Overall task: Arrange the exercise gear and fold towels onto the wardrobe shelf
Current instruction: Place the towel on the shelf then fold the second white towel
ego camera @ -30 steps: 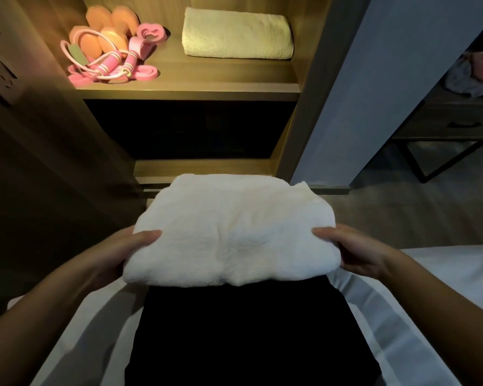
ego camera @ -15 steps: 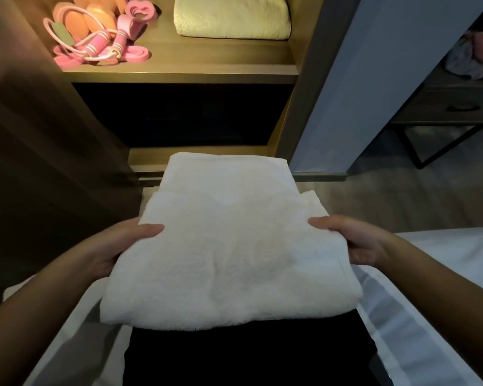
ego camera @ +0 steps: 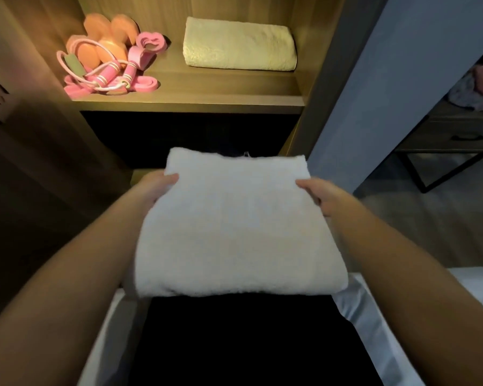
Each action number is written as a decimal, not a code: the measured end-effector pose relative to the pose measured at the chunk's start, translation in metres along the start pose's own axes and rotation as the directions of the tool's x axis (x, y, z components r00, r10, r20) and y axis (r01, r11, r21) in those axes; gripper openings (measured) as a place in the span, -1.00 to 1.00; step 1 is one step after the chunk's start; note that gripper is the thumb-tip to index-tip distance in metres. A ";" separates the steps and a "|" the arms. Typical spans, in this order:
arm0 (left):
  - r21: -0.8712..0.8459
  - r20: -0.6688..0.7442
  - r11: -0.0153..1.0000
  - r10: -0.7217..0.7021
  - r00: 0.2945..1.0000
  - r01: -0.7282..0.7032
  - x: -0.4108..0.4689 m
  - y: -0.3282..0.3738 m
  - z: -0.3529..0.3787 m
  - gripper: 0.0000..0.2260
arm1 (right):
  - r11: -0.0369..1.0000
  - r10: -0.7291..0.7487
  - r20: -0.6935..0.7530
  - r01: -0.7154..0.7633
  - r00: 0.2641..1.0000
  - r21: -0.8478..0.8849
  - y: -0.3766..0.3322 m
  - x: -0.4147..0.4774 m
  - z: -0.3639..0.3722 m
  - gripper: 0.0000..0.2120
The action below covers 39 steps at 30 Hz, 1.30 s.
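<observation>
In front of the open wardrobe, below its lit shelf (ego camera: 221, 93), the folded white towel (ego camera: 234, 232) is held flat in the air over the edge of the bed (ego camera: 374, 316). The left grip (ego camera: 154, 188) clasps its left side with the thumb on top, and the right grip (ego camera: 321, 197) clasps its right side likewise. Up on the shelf a folded yellow towel (ego camera: 239, 44) lies to the right, well apart from the pink skipping rope (ego camera: 106, 76) and orange pieces (ego camera: 103, 34) heaped at the left end.

Wooden shelf (ego camera: 221, 86), pink exercise gear (ego camera: 109, 69) at left; folded yellow towel (ego camera: 239, 44) at right
</observation>
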<state>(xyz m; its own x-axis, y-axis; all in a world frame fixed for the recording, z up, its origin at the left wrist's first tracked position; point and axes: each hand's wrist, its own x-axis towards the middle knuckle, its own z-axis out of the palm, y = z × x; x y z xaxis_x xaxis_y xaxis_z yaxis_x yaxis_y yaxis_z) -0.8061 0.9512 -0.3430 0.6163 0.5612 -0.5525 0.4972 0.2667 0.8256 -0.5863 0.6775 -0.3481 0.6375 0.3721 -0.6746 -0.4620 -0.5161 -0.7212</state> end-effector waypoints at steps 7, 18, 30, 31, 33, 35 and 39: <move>0.108 -0.026 0.919 -0.379 0.925 0.379 0.006 -0.023 -0.010 -0.55 | 0.974 0.224 -0.037 -0.225 0.974 -0.010 0.027 0.011 0.003 -0.66; 0.174 0.074 0.905 -0.406 0.911 0.389 -0.057 -0.071 -0.028 -0.54 | 0.955 0.286 0.133 -0.272 0.949 -0.117 0.064 -0.061 -0.013 -0.71; 0.303 -0.035 0.908 -0.294 0.955 0.290 -0.042 -0.053 -0.014 -0.50 | 0.976 0.206 0.081 -0.198 0.975 -0.094 0.056 -0.038 -0.020 -0.67; 0.328 -0.055 0.906 -0.263 0.963 0.266 -0.037 -0.052 -0.009 -0.52 | 0.978 0.191 0.072 -0.184 0.979 -0.096 0.052 -0.036 -0.015 -0.72; 0.281 -0.114 0.948 -0.119 0.986 0.147 -0.034 -0.052 -0.004 -0.61 | 0.993 0.070 0.037 -0.067 0.997 -0.095 0.050 -0.036 -0.009 -0.81; 0.171 -0.131 0.985 0.052 0.990 -0.029 -0.032 -0.055 -0.007 -0.66 | 0.988 -0.148 0.038 0.149 0.988 -0.046 0.051 -0.037 -0.011 -0.80; 0.069 -0.109 0.997 0.050 0.993 -0.043 -0.009 -0.058 -0.011 -0.67 | 0.953 -0.299 0.039 0.300 0.954 -0.034 0.048 -0.022 -0.011 -0.69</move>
<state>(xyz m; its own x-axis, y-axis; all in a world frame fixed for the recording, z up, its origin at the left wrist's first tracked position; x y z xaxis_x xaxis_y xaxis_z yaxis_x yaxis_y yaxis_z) -0.8468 0.9392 -0.3845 0.5705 0.6559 -0.4943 0.5109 0.1878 0.8388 -0.6154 0.6363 -0.3660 0.7219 0.5391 -0.4340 -0.2285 -0.4062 -0.8847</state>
